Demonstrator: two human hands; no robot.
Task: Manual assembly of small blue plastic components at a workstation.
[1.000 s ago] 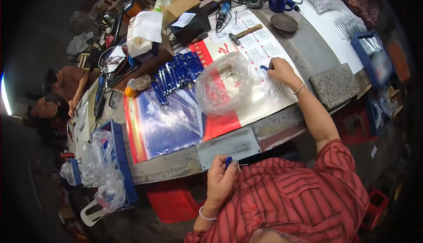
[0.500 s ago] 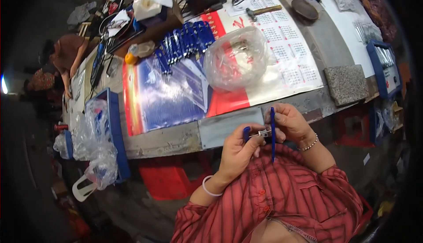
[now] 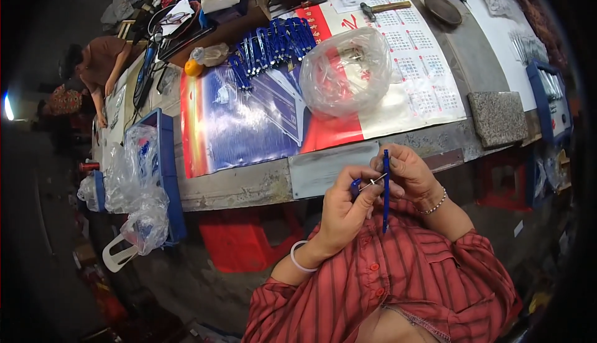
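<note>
My left hand [image 3: 349, 211] is closed around a small blue-handled tool [image 3: 356, 185] with a thin metal shaft. The shaft slants up toward the slim blue strip [image 3: 386, 197], which stands nearly upright in my right hand [image 3: 407, 172]. My right fingers pinch the strip near its upper end. Both hands are close together above my lap, just in front of the table edge. Fingers partly hide where shaft and strip come together, so I cannot tell whether they touch. A pile of similar blue and silver pieces [image 3: 273, 46] lies farther back on the table.
A clear plastic bag [image 3: 345, 72] rests on the calendar sheet [image 3: 429, 94]. A hammer [image 3: 388, 7] and round dish [image 3: 443, 10] lie behind it. The stone block [image 3: 496, 119] is at right, a blue bin [image 3: 168, 181] with plastic bags at left. Another person [image 3: 102, 63] sits far left.
My hands have drawn slightly closer together, and the metal shaft now tilts more steeply up toward the blue strip. The whole view has shifted a little.
</note>
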